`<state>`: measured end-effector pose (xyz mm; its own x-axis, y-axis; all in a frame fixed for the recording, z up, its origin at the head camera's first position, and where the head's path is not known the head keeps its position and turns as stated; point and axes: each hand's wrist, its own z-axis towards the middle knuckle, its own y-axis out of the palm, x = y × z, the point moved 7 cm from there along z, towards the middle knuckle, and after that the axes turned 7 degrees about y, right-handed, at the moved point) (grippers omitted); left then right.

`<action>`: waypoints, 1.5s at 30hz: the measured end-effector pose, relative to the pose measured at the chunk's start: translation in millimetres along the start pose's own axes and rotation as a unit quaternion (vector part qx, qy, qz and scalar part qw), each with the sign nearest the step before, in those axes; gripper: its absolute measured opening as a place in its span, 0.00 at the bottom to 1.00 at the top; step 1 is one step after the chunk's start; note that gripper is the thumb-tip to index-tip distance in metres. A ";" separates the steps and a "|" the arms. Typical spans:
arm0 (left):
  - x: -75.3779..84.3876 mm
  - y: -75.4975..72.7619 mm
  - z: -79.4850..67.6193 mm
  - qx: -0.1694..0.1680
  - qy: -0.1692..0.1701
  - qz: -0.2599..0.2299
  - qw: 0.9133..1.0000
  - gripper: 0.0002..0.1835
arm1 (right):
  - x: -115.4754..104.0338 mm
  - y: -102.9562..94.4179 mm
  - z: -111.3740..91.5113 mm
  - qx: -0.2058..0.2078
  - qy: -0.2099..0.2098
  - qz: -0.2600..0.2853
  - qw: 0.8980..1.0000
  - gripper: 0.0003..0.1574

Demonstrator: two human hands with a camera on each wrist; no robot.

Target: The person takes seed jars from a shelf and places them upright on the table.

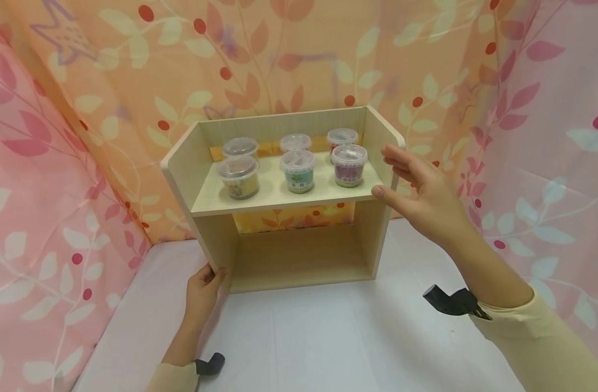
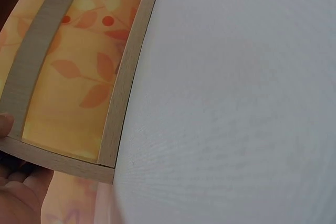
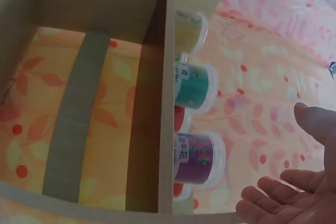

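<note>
A small pale wooden shelf [image 1: 289, 206] stands on the table with several lidded plastic cups on its upper board. Low on the shelf's left side panel, my left hand [image 1: 203, 291] grips the front edge; in the left wrist view its thumb [image 2: 5, 124] lies on one face, fingers on the other. My right hand [image 1: 426, 198] is beside the right panel's front edge, fingers extended and thumb apart, holding nothing. The purple cup [image 1: 349, 167] is closest to it. In the front row also stand a teal cup [image 1: 299, 173] and a yellow cup [image 1: 239, 178].
Behind the front row are more cups, including a red one [image 1: 341, 139], partly hidden. A white cloth [image 1: 309, 337] covers the table. Floral curtains [image 1: 279, 54] hang at the back and both sides. Each wrist bears a black camera mount [image 1: 451, 301].
</note>
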<state>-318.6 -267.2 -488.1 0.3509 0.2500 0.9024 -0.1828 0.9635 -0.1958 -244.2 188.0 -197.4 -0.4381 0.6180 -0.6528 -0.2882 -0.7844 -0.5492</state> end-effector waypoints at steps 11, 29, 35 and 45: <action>8.4 -1.1 -1.2 -0.011 -0.028 0.019 0.999 0.24 | -7.7 26.9 35.5 -0.041 0.073 -0.016 0.996 0.50; -5.1 -2.2 2.0 -0.006 -0.006 0.018 1.000 0.24 | 9.8 54.2 76.8 -0.094 0.222 -0.041 0.970 0.53; -2.6 -1.7 1.7 -0.009 0.000 0.024 1.000 0.25 | 13.8 57.3 76.0 -0.092 0.230 -0.046 0.968 0.55; -2.0 -0.6 0.5 -0.006 0.003 0.016 1.000 0.26 | 18.8 53.8 72.9 -0.061 0.221 -0.012 0.973 0.52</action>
<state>-319.7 -268.3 -489.5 0.3499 0.2805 0.8938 -0.1821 0.9563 -0.2288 -330.0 153.6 -201.2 -0.0156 0.6203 -0.7842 -0.1785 -0.7735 -0.6082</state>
